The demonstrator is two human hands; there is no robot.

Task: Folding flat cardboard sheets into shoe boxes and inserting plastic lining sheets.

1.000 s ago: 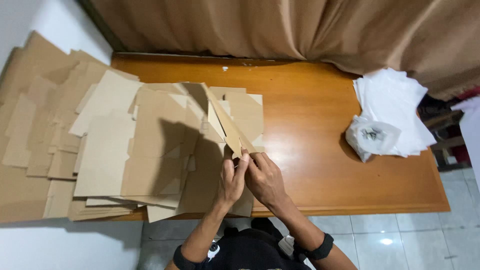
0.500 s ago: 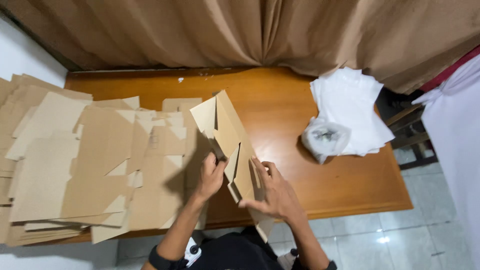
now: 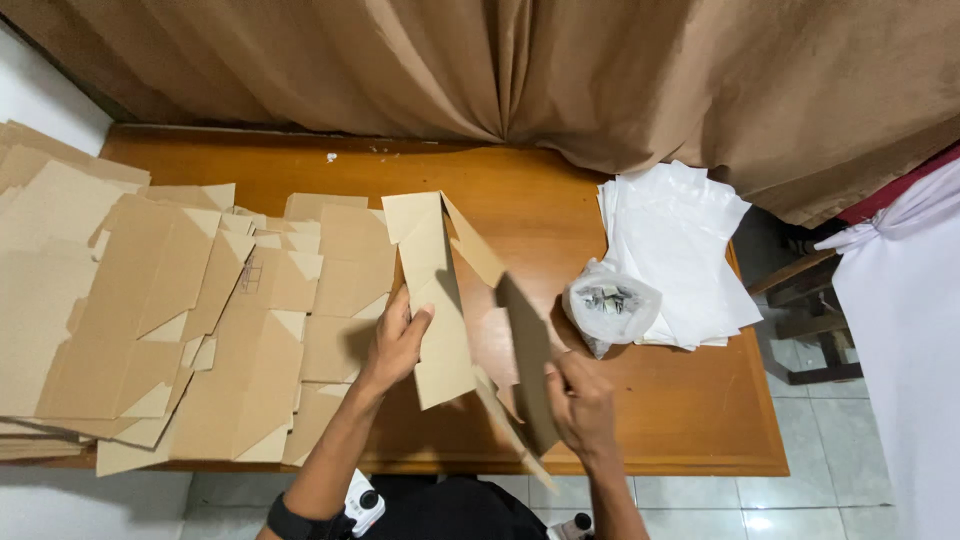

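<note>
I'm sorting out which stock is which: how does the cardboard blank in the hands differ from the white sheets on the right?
The cardboard blank is brown, partly folded up and raised off the wooden table, held by the left hand and right hand. The white sheets lie flat in a loose stack, untouched, with a small clear plastic bag resting at their edge. Both are thin sheet material.

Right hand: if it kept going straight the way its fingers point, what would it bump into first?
The right hand points up and slightly left, gripping the dark side panel of the half-folded cardboard box. Straight on, it would likely press along that panel first; past it lies bare wooden table, though depth is hard to judge.
</note>
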